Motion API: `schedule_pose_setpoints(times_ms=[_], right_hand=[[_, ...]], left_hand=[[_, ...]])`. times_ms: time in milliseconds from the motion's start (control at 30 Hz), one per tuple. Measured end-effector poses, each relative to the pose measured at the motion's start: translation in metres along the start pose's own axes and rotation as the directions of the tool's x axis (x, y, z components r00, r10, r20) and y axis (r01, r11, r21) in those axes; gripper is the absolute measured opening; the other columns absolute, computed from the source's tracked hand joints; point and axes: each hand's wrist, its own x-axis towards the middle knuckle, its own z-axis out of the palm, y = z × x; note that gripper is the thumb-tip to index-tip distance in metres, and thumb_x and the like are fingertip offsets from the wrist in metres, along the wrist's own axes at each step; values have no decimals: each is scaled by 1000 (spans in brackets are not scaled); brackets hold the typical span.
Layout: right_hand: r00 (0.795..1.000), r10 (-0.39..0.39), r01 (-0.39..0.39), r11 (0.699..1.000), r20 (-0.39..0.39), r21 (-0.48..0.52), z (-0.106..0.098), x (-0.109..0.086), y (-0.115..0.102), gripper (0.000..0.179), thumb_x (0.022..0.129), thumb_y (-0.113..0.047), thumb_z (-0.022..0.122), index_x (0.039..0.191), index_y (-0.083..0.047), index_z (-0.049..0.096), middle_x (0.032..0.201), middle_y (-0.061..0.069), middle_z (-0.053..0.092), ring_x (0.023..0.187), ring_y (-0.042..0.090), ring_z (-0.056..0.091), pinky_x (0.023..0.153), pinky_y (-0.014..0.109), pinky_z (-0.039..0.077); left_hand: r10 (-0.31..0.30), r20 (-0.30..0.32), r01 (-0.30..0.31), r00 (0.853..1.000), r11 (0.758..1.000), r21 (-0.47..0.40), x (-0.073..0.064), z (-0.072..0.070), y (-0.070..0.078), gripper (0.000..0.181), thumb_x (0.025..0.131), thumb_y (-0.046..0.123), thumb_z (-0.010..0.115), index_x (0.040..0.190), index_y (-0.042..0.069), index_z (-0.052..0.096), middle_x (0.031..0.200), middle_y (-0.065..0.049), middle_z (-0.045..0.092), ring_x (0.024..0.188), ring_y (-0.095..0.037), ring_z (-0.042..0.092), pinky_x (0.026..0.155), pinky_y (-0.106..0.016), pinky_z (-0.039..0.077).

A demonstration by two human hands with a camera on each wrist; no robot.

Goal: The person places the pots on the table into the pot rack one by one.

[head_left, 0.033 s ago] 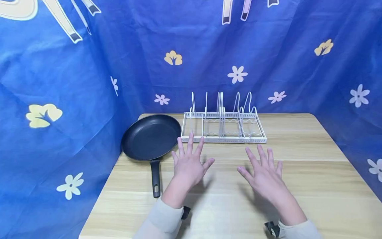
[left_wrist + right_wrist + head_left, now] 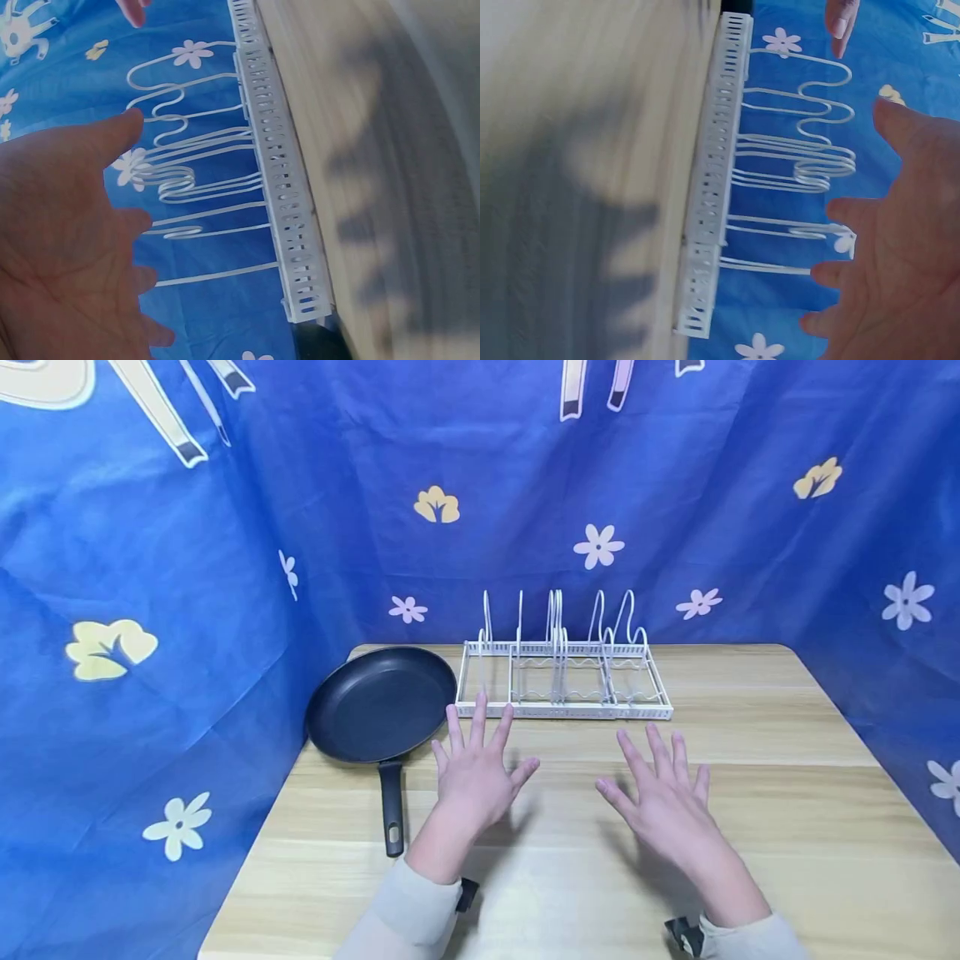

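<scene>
My left hand [image 2: 474, 783] is held over the table with its fingers spread and nothing in it. In the head view its fingertips overlap the front rail of a white metal dish rack [image 2: 562, 712] with upright wire dividers. To its left lies a black frying pan [image 2: 381, 706], its handle [image 2: 392, 810] pointing toward me. My right hand [image 2: 667, 810], also spread and holding nothing, is in front of the rack's right end. Both wrist views show the rack side [image 2: 281, 180] beyond the palms, and shadows of the fingers fall on the wood.
The wooden table [image 2: 750, 827] has its back edge against a blue curtain [image 2: 510, 527] printed with flowers, which also closes off the left and right sides. The pan's rim stands right beside the rack's left end. Black straps [image 2: 684, 935] show at the sleeve cuffs.
</scene>
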Motion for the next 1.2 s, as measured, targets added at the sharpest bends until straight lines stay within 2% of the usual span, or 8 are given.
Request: schedule_pose_setpoints(times_ms=[133,267,433,567,733,967,1067,1200], right_hand=[[999,-25,24,1000,-23,-6,6,2,-7,88,105,-77,41,175,-31,16,183,17,-5,165,57,-12,118,92,-9],[996,-80,82,996,-46,44,18,2,-24,81,108,-70,46,174,-28,24,183,17,6,166,55,-2,122,89,0],[984,-180,180,968,-16,176,23,15,-49,76,109,-59,55,173,-25,29,181,16,23,168,50,10,129,81,13],[961,-262,228,932,90,282,26,32,-72,80,107,-61,57,172,-24,30,178,13,32,167,44,24,131,74,23],[903,-361,210,844,234,493,38,54,-101,75,110,-51,58,167,-7,38,168,18,47,153,41,50,128,63,40],[777,-418,-160,591,470,790,73,84,-142,66,114,-40,53,161,5,42,153,29,59,132,48,66,120,62,49],[737,-437,-295,479,516,827,94,91,-155,61,112,-34,56,153,11,47,147,32,61,126,43,69,117,57,54],[698,-463,-386,400,547,831,119,93,-168,52,111,-29,59,142,12,56,133,28,69,107,26,73,106,45,63]], left_hand=[[30,-39,-31,999,999,-19,-4,-2,-4,86,103,76,47,174,40,14,182,3,-19,167,-52,-10,129,-82,17],[59,-156,-74,986,993,-89,-27,-17,-18,82,106,60,59,174,30,24,185,-4,3,168,-50,12,129,-78,25],[33,-388,-122,921,971,-207,-55,-48,-53,64,102,32,73,159,13,51,171,-13,43,152,-43,47,121,-68,43],[-131,-467,-62,875,925,-374,-74,-55,-82,36,100,16,73,134,7,64,137,-10,63,123,-31,65,107,-39,54],[-359,-303,170,883,845,-508,-88,-49,-116,31,106,29,68,126,8,58,122,-7,61,107,-22,67,84,-19,52],[-409,-15,335,912,766,-549,-91,-20,-153,65,110,50,60,144,-3,48,139,-23,66,107,-26,75,77,-30,57],[-372,129,355,919,641,-680,-91,-2,-154,75,112,45,59,152,-14,35,140,-34,65,100,-24,76,74,-30,63],[-226,261,323,939,306,-895,-89,21,-147,61,115,23,52,153,-18,25,124,-22,74,93,-14,74,77,-30,67]])
